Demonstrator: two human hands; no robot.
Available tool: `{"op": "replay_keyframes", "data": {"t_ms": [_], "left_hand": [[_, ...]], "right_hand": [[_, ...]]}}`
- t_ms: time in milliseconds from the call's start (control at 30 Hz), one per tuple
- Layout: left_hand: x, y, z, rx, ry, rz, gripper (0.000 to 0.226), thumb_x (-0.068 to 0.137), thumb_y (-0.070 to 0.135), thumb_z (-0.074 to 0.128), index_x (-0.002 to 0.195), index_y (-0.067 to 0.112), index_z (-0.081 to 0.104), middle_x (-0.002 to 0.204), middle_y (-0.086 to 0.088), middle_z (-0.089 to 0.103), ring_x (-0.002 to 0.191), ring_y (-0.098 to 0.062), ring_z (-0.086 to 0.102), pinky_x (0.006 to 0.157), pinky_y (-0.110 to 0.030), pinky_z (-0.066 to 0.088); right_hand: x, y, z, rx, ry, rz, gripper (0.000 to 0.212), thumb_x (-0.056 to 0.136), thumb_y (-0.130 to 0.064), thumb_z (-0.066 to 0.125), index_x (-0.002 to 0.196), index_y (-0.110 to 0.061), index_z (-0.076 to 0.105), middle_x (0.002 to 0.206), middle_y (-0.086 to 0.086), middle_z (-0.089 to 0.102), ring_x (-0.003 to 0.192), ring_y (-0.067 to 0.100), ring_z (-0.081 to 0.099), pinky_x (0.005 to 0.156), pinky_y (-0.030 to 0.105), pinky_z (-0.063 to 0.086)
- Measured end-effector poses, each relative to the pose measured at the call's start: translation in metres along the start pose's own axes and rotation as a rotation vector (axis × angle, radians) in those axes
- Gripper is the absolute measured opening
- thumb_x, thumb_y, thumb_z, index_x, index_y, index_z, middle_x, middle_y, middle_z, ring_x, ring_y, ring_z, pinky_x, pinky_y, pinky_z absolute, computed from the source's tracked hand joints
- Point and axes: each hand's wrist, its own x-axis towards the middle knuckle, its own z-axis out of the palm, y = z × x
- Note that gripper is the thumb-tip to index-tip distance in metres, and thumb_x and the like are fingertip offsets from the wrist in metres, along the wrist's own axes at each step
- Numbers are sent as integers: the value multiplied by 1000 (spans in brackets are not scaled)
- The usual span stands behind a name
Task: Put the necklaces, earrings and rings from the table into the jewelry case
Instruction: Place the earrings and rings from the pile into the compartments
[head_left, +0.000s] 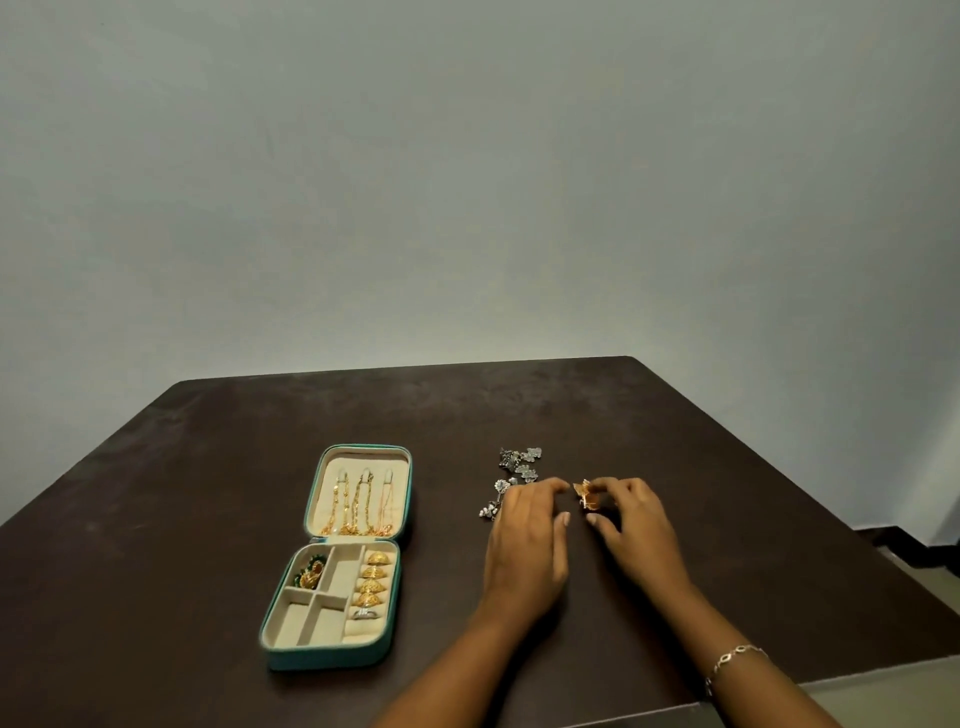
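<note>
A teal jewelry case lies open on the dark table. Its lid holds three necklaces. The tray has gold rings in the right column and a green and gold earring in the top-left compartment. To the right, my right hand pinches a gold earring just above the table. My left hand hovers beside it with fingers relaxed, partly covering a cluster of silver earrings.
The table's right edge runs diagonally down past my right wrist, which wears a silver bracelet. A plain wall stands behind the table's far edge. Bare tabletop lies left of the case and between the case and my hands.
</note>
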Motion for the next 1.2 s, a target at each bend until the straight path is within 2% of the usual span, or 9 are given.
{"op": "replay_keyframes", "data": {"t_ms": [67,233,400,567,633,800,967,1100,1200], "left_hand": [[0,-3,3,-19,3,-25,25,81,22,42,106,22,47,92,-2,61,86,-9,45,75,-20,38],[-6,-7,3,-121,-27,-102,31,79,29,39,100,16,57,98,3,61,88,-3,48,76,-13,37],[-5,-8,0,-157,-70,-146,31,78,29,40,97,12,59,94,6,59,83,0,47,76,-7,33],[-6,-7,-1,-146,-161,-182,26,78,18,46,101,14,58,94,8,59,85,-5,51,76,-13,36],[-6,-7,-2,-137,-184,-183,27,78,18,46,102,15,58,94,6,60,85,-6,51,76,-14,37],[-6,-6,-4,-135,-187,-177,28,80,13,52,107,16,57,100,5,61,89,-8,51,78,-18,39],[-6,-5,-5,-150,-195,-182,34,78,19,53,112,18,56,93,12,52,86,-5,49,79,-20,40],[-5,-6,-5,-163,-194,-173,34,77,21,60,111,19,56,94,14,51,85,-2,46,79,-20,41],[-6,-5,-5,-165,-176,-119,36,74,25,63,105,32,47,96,13,52,84,0,44,77,-21,41]], "right_hand": [[2,1,1,-25,-13,-12,31,84,-19,62,114,-22,57,106,2,53,107,18,47,79,25,38],[4,1,2,23,31,-31,16,81,-15,64,93,-23,57,93,-5,57,95,16,49,69,25,33],[2,2,0,78,18,-13,22,75,-16,72,81,-26,53,86,-12,56,89,10,48,67,26,34],[1,3,-2,187,-18,1,21,75,-15,73,78,-31,60,87,-8,59,83,9,56,74,33,48],[1,2,-5,297,-29,-7,17,75,-15,73,77,-28,62,85,-5,64,80,8,58,73,32,48],[-1,2,-10,543,-86,-28,6,79,-14,68,77,-17,64,77,5,68,76,20,64,71,39,50],[-3,-3,-13,692,-165,-25,10,85,-12,59,78,-7,63,72,3,63,68,11,60,65,29,47],[-4,-8,-16,807,-155,-5,17,87,-12,52,76,-4,63,70,4,60,63,5,57,60,19,45],[-6,-13,-17,920,-144,32,16,88,-7,49,79,0,61,59,0,58,51,0,54,53,15,44]]}}
